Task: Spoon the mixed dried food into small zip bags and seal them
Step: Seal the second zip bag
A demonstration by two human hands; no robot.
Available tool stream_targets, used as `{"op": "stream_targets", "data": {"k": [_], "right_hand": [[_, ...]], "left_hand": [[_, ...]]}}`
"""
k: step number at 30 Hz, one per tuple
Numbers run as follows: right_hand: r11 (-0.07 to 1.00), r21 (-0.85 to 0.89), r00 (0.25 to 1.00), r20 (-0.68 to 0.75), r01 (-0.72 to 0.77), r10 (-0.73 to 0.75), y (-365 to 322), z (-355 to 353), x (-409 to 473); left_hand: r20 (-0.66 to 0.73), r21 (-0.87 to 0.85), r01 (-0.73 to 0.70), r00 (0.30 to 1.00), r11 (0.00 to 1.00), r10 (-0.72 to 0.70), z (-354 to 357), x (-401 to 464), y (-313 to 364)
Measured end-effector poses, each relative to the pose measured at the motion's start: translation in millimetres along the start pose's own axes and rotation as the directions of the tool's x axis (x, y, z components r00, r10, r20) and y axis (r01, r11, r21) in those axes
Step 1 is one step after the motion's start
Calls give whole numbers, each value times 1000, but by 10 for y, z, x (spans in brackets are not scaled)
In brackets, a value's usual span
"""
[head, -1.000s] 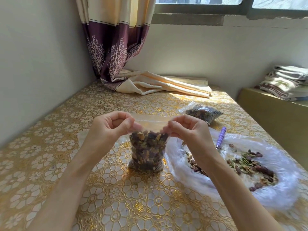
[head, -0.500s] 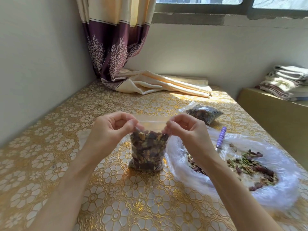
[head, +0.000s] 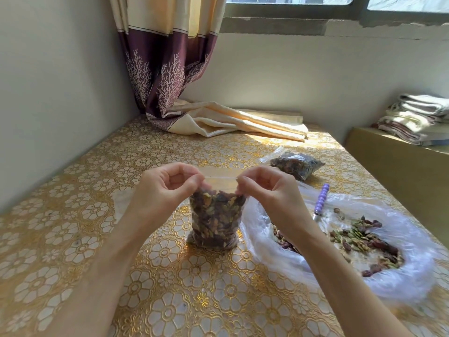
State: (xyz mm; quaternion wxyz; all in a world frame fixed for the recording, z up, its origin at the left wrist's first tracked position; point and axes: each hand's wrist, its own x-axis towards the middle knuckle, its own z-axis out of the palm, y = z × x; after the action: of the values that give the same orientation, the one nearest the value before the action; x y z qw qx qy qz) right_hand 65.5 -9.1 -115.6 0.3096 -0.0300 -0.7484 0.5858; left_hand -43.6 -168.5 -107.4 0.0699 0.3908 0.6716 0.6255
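Observation:
A small clear zip bag [head: 215,221] packed with mixed dried food stands upright on the table [head: 73,239] in front of me. My left hand [head: 167,188] pinches the left end of its top strip, and my right hand [head: 267,188] pinches the right end, so the strip is stretched flat between them. To the right lies a large open plastic bag [head: 401,271] with loose mixed dried food [head: 359,239] spread inside. A spoon with a purple handle [head: 322,200] rests at its far edge. Another filled zip bag [head: 295,164] lies farther back on the right.
A gold floral cloth covers the table, which meets the wall on the left. A purple and cream curtain [head: 170,76] hangs in the corner, its end [head: 243,120] piled on the table's far side. Folded towels [head: 418,117] sit on a low box [head: 401,166] to the right.
Both hands have kept their pinch on the bag's top and shifted slightly along the strip. The bag stays standing in the same spot.

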Motion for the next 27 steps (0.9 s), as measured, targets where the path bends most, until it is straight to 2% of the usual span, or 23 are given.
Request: {"op": "stream_targets", "data": {"k": [12, 18, 27], "right_hand": [[996, 65, 997, 51, -55, 52, -12, 6, 8], [996, 57, 997, 34, -66, 65, -26, 53, 12], [1000, 25, 1000, 13, 16, -16, -58, 81, -11]], "left_hand": [[52, 20, -5, 999, 1000, 3, 27, -6, 36], [42, -32, 9, 999, 999, -8, 32, -12, 70], [9, -21, 12, 1000, 1000, -12, 39, -24, 91]]}}
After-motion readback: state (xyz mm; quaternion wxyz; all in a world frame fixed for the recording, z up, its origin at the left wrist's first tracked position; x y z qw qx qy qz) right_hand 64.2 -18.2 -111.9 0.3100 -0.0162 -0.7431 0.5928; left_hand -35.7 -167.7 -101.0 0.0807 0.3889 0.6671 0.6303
